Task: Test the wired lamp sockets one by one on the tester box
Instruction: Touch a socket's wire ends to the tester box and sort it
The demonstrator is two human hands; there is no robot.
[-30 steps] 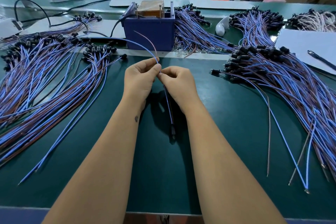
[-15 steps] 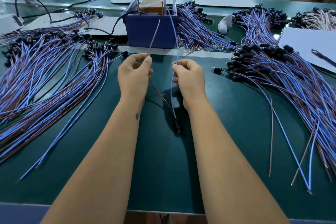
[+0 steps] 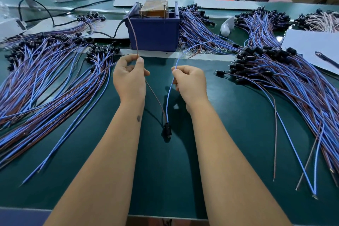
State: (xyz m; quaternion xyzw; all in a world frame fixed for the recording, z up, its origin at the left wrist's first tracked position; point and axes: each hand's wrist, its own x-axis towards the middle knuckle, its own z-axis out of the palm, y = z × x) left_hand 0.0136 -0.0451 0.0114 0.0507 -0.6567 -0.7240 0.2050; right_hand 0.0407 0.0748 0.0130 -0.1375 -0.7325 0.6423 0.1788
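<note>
Black lamp socket (image 3: 167,130) hangs low between my forearms, nearest to me, over the green bench (image 3: 165,180). Beyond the socket, my left hand (image 3: 129,77) pinches its brown wire (image 3: 134,36); my right hand (image 3: 189,81) pinches its blue wire (image 3: 169,93). Past both hands stands the blue tester box (image 3: 155,32), the brown wire rising toward its left top edge. Bundled wired sockets (image 3: 55,71) lie left and right of the box.

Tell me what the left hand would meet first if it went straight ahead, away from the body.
Probably the blue tester box: the left hand, pinching the brown wire, sits just short of its front wall, though depth is unclear.
</note>
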